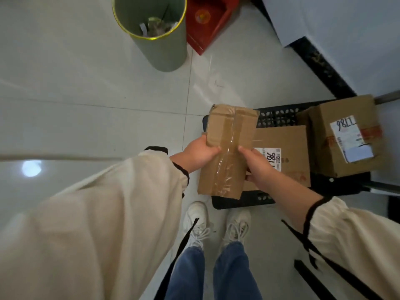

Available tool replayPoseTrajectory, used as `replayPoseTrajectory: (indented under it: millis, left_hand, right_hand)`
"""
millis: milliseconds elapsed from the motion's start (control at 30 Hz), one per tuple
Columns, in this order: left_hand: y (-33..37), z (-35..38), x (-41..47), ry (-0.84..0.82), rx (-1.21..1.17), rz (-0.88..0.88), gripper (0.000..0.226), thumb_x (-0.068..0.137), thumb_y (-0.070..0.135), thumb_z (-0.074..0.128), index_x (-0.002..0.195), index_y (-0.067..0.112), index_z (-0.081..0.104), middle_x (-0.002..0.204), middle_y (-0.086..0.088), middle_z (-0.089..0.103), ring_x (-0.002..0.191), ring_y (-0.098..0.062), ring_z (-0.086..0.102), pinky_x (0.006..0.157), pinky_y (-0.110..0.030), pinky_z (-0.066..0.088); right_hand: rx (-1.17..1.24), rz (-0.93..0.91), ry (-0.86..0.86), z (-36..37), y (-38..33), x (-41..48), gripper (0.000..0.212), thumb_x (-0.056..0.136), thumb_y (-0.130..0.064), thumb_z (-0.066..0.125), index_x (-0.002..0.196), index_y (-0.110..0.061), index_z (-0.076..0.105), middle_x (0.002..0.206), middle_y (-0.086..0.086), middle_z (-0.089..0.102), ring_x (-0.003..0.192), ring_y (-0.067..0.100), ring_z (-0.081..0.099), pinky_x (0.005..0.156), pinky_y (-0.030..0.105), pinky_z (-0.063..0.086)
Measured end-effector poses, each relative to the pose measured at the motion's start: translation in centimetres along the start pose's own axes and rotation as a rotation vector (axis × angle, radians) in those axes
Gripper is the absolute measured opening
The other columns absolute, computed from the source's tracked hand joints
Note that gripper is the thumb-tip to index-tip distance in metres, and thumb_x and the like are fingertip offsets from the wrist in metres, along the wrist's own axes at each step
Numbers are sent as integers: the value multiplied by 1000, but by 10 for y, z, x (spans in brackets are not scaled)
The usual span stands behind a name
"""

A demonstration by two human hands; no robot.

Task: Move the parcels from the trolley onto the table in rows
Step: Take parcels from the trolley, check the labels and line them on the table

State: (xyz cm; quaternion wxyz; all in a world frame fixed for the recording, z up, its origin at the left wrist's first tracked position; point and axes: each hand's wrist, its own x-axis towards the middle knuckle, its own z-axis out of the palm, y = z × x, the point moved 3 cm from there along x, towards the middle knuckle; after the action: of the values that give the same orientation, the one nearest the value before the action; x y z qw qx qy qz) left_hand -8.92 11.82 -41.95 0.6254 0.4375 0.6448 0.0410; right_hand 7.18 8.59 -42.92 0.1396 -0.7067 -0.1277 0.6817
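Left hand [199, 151], right hand [257, 164] grip parcel [227, 126] side edges above trolley [279, 116].

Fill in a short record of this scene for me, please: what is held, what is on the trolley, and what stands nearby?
held: brown cardboard parcel sealed with clear tape
left grip: holds the parcel's left edge
right grip: holds its right edge
trolley: black perforated plastic trolley
on trolley: flat brown cardboard box with white label; taller brown cardboard box with red tape
floor: green cylindrical bin; red box
table: not in view
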Motion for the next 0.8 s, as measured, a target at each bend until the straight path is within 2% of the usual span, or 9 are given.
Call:
replayPoseTrajectory:
  millis: [67, 233, 333, 433, 533, 667, 733, 800]
  left_hand:
    - [22, -13, -6, 13, 8, 34, 41, 89, 24, 56, 128, 22, 45, 109, -1, 60, 101, -21, 59, 91, -34, 47]
    - [93, -50, -35, 76, 6, 140, 32, 86, 21, 59, 116, 27, 50, 103, 1, 62, 100, -21, 61, 91, -35, 49]
    - [145, -73, -68, 116, -11, 216, 28, 86, 18, 61, 111, 26, 52, 106, -1, 64, 99, -20, 62, 88, -31, 49]
    - [202, -97, -115, 159, -4, 288, 32, 85, 20, 63, 116, 23, 54, 114, -4, 64, 102, -20, 61, 91, -32, 48]
    - [261, -124, -182, 236, 41, 391, 37, 84, 27, 64, 119, 27, 53, 117, -1, 62, 103, -17, 59, 88, -28, 47]
    - [338, -157, -301, 304, 58, 546, 50, 83, 35, 64, 130, 37, 45, 121, 7, 62, 108, -15, 59, 95, -37, 47]
    - [371, -170, -365, 343, 48, 634, 53, 82, 39, 63, 131, 41, 43, 119, 12, 62, 108, -13, 59, 96, -40, 47]
    - [398, -180, -428, 381, 31, 729, 55, 77, 46, 62, 129, 44, 44, 116, 18, 62, 106, -8, 59, 94, -39, 49]
  right_hand:
    - [34, -23, -5, 1, -17, -14, 42, 92, -38, 53, 129, -21, 44, 113, -3, 58, 103, 19, 55, 88, 42, 46]
    - [29, -146, 15, -1, -79, -67, 41, 91, -38, 53, 128, -20, 46, 118, -2, 57, 107, 20, 55, 92, 46, 47]
    - [17, -253, 20, -6, -125, -117, 38, 91, -39, 53, 124, -20, 49, 108, -4, 60, 97, 16, 58, 79, 41, 52]
    - [-1, -340, 20, -12, -170, -179, 37, 91, -38, 53, 121, -18, 52, 113, 4, 63, 100, 23, 61, 75, 41, 53]
    - [-48, -481, 17, -17, -214, -263, 29, 91, -40, 51, 117, -26, 55, 108, -3, 65, 98, 17, 62, 67, 34, 52]
    - [-60, -672, 10, -25, -262, -400, 28, 92, -41, 50, 117, -32, 58, 111, -7, 65, 103, 14, 60, 88, 43, 50]
    - [-52, -767, 2, -29, -278, -470, 28, 92, -41, 49, 118, -34, 57, 111, -10, 65, 105, 12, 59, 89, 43, 49]
    - [-33, -865, -35, -31, -285, -537, 27, 93, -42, 46, 117, -39, 58, 110, -17, 66, 104, 7, 61, 83, 36, 52]
